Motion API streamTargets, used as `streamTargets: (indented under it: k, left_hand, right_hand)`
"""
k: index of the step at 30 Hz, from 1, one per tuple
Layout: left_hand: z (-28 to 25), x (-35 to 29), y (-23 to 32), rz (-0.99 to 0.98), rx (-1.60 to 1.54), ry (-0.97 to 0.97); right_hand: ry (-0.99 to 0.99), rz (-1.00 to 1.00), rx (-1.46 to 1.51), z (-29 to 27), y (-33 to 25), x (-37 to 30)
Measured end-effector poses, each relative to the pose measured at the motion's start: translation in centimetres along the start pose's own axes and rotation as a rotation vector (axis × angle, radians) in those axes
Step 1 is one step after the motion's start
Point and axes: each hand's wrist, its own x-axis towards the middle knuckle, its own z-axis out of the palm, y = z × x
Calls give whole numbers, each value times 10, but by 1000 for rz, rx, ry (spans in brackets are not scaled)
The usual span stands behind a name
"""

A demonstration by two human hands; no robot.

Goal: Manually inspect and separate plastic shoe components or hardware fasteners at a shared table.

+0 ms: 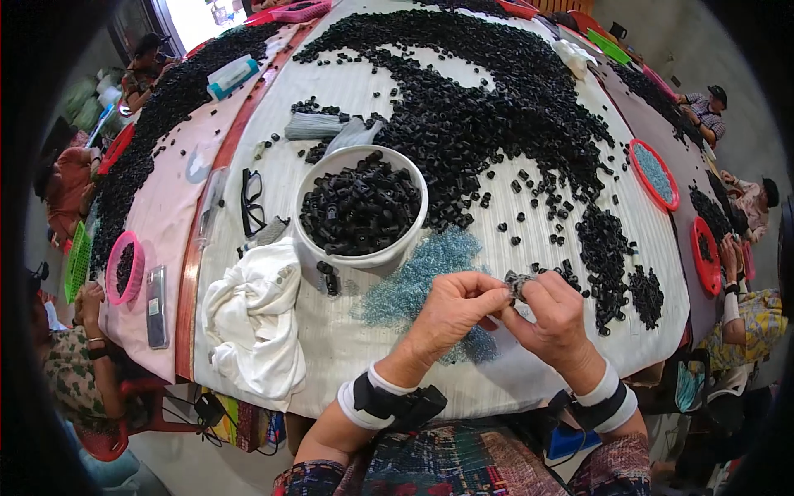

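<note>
Holds a small dark piece (517,285) between the fingertips of the left hand (453,312) and right hand (552,321), above translucent blue bits (418,277), near a white bucket (368,261) heaped with black parts (360,202)

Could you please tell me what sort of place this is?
Likely a hand-work workshop: heaps of small black plastic-looking pieces and a round white plastic bucket of similar ones occupy a table spread with white cloth, and other people are along both sides.

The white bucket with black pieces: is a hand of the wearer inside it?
No, the left hand and right hand meet outside the white bucket, to its lower right in the picture.
</note>
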Motion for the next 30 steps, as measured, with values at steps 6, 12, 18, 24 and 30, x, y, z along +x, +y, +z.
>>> streamTargets:
  k: [6,12,18,24,30]
  left_hand:
    - [-4,0,1,-12,76,-118]
    - [-7,3,12,279,-148,155]
    - [-24,5,40,496,-266,408]
    - [-26,6,45,584,-366,387]
    - [-35,3,33,518,-269,156]
  right_hand:
    - [-53,-10,107,-11,-1,7]
    - [-42,113,169,-22,12,2]
    - [20,159,109,-29,39,-5]
    - [43,382,97,-23,80,-25]
    - [-103,221,-93,-17,76,-30]
